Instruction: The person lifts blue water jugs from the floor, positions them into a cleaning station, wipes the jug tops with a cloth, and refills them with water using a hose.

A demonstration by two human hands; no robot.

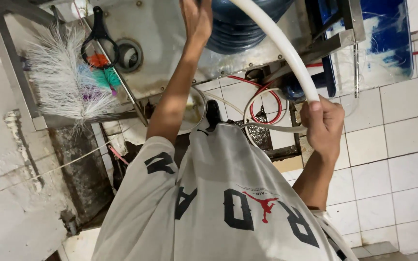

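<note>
My right hand [322,123] is closed around a thick white hose [276,43] that curves up and to the left, over a blue water jug [240,26]. My left hand [197,19] is stretched out to the left side of that jug and rests against it. Its fingers are cut off by the top edge of the view. The jug lies on a steel counter [165,43]. My white shirt with dark lettering fills the bottom of the view.
A white bristle brush [66,79] and a black ring-shaped tool [98,38] hang at the left, beside a round drain hole [129,55]. Thin red and white tubes [262,96] loop below the counter. At the right are white tiles [393,145] and a blue panel [383,38].
</note>
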